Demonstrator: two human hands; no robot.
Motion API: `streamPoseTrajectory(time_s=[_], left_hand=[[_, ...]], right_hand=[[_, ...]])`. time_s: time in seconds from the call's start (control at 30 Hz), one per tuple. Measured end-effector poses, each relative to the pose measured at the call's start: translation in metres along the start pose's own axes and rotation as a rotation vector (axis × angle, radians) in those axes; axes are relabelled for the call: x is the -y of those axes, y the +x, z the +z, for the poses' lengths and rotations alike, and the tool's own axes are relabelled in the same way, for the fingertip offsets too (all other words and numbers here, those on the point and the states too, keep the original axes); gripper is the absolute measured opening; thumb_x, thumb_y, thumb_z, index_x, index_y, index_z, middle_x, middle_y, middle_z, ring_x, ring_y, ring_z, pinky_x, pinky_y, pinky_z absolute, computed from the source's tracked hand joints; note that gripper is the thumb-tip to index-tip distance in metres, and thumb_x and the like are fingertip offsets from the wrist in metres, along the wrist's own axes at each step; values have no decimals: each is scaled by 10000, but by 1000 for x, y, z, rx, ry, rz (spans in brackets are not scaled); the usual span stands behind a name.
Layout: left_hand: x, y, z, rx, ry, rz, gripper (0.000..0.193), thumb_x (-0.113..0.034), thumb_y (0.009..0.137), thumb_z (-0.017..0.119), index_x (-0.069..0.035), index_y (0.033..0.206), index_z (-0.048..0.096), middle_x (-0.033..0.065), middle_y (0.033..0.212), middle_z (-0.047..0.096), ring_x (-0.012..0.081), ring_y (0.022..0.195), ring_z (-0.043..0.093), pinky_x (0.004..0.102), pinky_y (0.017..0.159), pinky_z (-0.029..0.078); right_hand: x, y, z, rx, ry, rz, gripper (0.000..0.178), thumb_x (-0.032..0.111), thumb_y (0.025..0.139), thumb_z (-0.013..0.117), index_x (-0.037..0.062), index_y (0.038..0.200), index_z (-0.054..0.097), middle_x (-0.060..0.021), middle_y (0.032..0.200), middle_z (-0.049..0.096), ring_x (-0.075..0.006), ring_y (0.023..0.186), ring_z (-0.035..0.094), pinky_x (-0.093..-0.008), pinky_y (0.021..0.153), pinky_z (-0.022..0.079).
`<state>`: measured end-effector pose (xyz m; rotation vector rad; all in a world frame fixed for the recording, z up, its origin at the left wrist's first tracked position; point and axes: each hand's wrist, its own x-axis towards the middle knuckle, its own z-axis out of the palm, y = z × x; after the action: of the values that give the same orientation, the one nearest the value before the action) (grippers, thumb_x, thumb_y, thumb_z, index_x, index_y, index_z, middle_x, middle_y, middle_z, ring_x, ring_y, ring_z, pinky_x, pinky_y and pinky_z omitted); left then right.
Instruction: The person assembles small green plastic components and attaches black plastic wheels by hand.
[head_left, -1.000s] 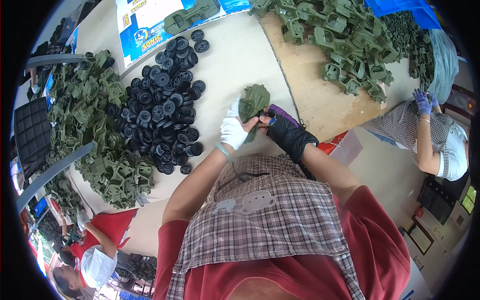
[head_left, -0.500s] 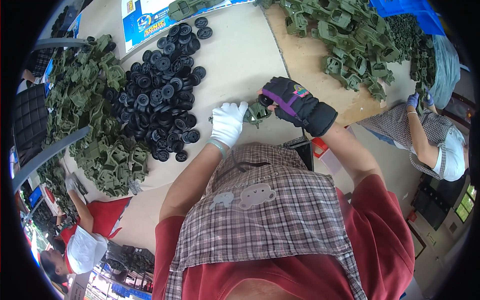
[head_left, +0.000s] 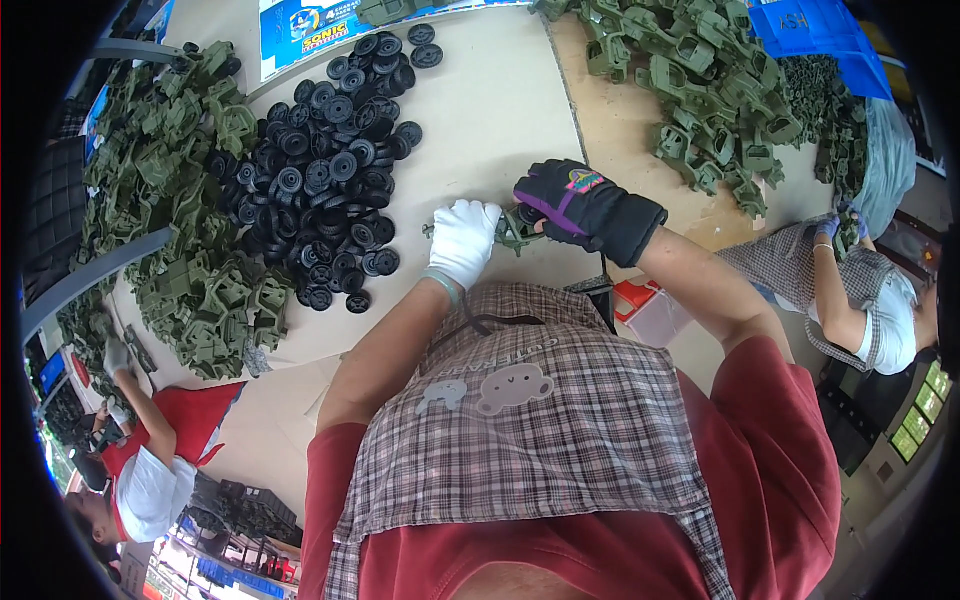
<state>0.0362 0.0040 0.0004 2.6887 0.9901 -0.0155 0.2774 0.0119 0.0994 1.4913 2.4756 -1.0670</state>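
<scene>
My left hand (head_left: 465,240), in a white glove, is closed around the left part of a green toy vehicle body (head_left: 514,232) and keeps it just above the table. On its right side, my right hand (head_left: 575,205), in a black and purple padded glove, is closed over a black toy wheel (head_left: 528,212). The wheel sits against or very near the vehicle body; the fingertips hide the exact contact. To the left of my hands lies a heap of black wheels (head_left: 330,180).
Green vehicle bodies form a large heap (head_left: 180,220) at the left and another pile (head_left: 700,90) at the far right. A blue crate (head_left: 825,40) stands beyond that. A red-lidded box (head_left: 648,308) is below the table edge. Co-workers handle parts at both sides.
The whole view has shifted slightly. My right hand has rolled over the wheel, covering more of the vehicle body's right end. My left hand keeps its grip.
</scene>
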Motion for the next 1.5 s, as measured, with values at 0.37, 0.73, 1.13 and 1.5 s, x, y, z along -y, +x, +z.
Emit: streamPoseTrajectory(time_s=[0.37, 0.73, 1.13, 1.5], left_hand=[[0, -2, 10, -25, 59, 8, 273, -210, 890, 687, -123, 1137, 612, 54, 944, 633, 266, 908, 635, 451, 791, 486], [2, -7, 12, -107, -21, 51, 275, -146, 913, 618, -75, 1178, 610, 59, 950, 590, 255, 943, 592, 462, 827, 468], [15, 14, -6, 42, -10, 102, 238, -160, 931, 611, -105, 1156, 666, 51, 946, 639, 260, 958, 637, 532, 930, 492], [15, -58, -53, -136, -302, 58, 458, -161, 854, 707, -144, 1311, 690, 140, 1382, 621, 372, 1359, 560, 606, 1158, 399]], right_hand=[[-3, 45, 52, -386, 133, 247, 281, 230, 862, 691, 37, 1066, 682, -226, 1005, 688, -454, 963, 660, -504, 868, 543], [6, 39, 47, -319, 297, 323, 489, 208, 846, 734, 5, 1277, 625, -243, 1155, 692, -455, 1061, 665, -523, 972, 535], [-15, 46, 52, -218, 208, 116, 386, 317, 946, 674, 28, 1201, 683, -253, 1116, 712, -438, 1068, 684, -518, 933, 546], [-9, 196, 12, -400, -188, -151, 446, 170, 814, 777, 57, 1238, 698, -184, 1151, 708, -396, 1099, 664, -496, 980, 529]])
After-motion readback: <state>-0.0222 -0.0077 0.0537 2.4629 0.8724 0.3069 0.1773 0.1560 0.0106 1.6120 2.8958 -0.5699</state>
